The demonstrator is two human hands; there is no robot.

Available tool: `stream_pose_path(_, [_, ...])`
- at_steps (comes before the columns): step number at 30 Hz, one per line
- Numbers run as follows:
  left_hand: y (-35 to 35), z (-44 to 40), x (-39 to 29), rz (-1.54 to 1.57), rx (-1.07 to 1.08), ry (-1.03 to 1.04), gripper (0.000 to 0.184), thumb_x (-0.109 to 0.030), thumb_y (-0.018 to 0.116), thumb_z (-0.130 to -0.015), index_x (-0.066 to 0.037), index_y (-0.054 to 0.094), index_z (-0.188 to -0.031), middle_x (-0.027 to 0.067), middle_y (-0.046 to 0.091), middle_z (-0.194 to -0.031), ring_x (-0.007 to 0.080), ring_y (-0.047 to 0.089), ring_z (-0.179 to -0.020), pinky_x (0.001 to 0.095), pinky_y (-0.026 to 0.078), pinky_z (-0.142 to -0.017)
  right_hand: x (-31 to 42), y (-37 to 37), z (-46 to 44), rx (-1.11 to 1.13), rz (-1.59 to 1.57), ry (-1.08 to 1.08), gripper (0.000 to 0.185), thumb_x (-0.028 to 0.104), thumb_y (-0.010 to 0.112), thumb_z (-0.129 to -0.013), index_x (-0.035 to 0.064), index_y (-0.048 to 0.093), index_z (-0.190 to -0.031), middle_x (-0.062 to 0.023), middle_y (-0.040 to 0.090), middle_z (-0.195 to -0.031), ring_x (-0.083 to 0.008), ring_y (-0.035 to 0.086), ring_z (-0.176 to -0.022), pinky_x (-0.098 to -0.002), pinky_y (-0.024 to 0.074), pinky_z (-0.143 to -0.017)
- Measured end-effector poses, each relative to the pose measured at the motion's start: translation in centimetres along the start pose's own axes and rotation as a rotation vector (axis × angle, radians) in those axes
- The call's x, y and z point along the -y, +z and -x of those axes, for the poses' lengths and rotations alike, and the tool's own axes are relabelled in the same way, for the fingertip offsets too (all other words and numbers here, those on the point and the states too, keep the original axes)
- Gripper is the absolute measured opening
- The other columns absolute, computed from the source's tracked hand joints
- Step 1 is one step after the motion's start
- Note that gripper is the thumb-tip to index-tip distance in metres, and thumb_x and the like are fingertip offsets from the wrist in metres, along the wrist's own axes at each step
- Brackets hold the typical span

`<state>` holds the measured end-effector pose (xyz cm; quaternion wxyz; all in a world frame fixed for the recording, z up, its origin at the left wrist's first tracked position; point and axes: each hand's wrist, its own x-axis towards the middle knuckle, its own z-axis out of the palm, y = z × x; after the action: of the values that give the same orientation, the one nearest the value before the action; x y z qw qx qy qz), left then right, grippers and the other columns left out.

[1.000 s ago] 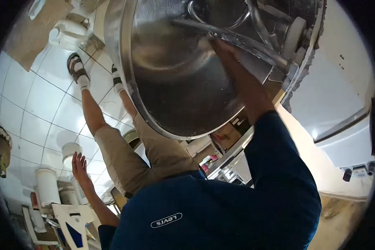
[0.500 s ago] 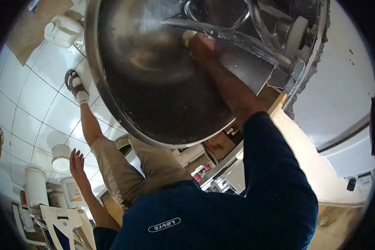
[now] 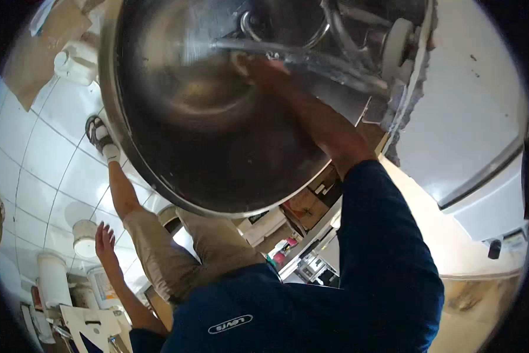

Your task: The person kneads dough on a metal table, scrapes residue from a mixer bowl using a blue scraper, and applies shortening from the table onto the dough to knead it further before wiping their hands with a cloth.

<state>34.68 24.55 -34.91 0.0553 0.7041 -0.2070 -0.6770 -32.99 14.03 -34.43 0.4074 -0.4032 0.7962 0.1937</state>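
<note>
A large metal bowl (image 3: 241, 159) takes up the upper middle of the view, its dark inner wall worn and shiny in places. My right hand (image 3: 267, 73) reaches down inside it, just beneath a metal bar (image 3: 299, 54) that crosses the opening. The fingers are closed round a small pale yellowish thing (image 3: 239, 63), blurred and partly covered, so its kind cannot be told. My left hand (image 3: 104, 240) hangs free beside my leg with its fingers stretched out, holding nothing.
Curved metal rods (image 3: 344, 35) and a white machine body (image 3: 476, 100) flank the bowl on the right. On the tiled floor to the left stand a white jug (image 3: 76, 63), a small white bucket (image 3: 85, 240) and a tall white container (image 3: 54, 282). Cardboard (image 3: 29, 76) lies behind.
The whole view has shifted, so the bowl and machine appear farther left and slightly lower. My right hand stays inside the bowl under the bar; my left hand still hangs open.
</note>
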Motion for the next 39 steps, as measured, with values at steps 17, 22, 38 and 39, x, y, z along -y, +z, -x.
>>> stream_pose_path(17, [-2.0,2.1,-1.0,-0.019,-0.055,-0.025,0.046,-0.030,0.051,-0.105,-0.004,0.051,-0.142,0.0140,0.060,-0.131,0.0253,0.059,-0.118,0.0392,0.046,-0.103,-6.5,3.7,-2.5,-0.295,0.172,0.296,0.035,0.026,0.047,-0.103,0.0054,0.056,-0.130,-0.0178,0.065,-0.118,-0.0278,0.064,-0.107,-0.0435,0.0547,-0.088])
stream_pose_path(22, [-3.3,0.0,-0.6,-0.020,-0.001,-0.058,0.044,-0.029,0.051,-0.105,-0.004,0.052,-0.141,0.0140,0.060,-0.130,0.0255,0.059,-0.117,0.0396,0.045,-0.104,-8.0,2.8,-2.9,-0.332,0.094,0.358,0.036,0.025,0.049,-0.102,0.0042,0.056,-0.130,-0.0169,0.065,-0.117,-0.0272,0.064,-0.104,-0.0424,0.0546,-0.085])
stream_pose_path(38, [-0.6,0.3,-3.6,-0.050,-0.021,-0.036,0.048,-0.032,0.049,-0.105,-0.003,0.050,-0.144,0.0163,0.060,-0.132,0.0264,0.059,-0.117,0.0398,0.046,-0.103,-9.9,3.6,-2.6,-0.370,-0.048,0.492,0.039,0.025,0.054,-0.100,0.0003,0.055,-0.130,-0.0140,0.065,-0.114,-0.0250,0.063,-0.095,-0.0390,0.0543,-0.076])
stream_pose_path(39, [-1.2,0.5,-2.5,-0.046,-0.032,-0.038,0.048,-0.032,0.048,-0.105,-0.003,0.050,-0.144,0.0164,0.060,-0.132,0.0265,0.059,-0.117,0.0396,0.046,-0.103,-10.4,3.4,-2.4,-0.367,-0.069,0.499,0.039,0.025,0.055,-0.100,0.0000,0.055,-0.130,-0.0138,0.065,-0.114,-0.0249,0.063,-0.094,-0.0387,0.0543,-0.076])
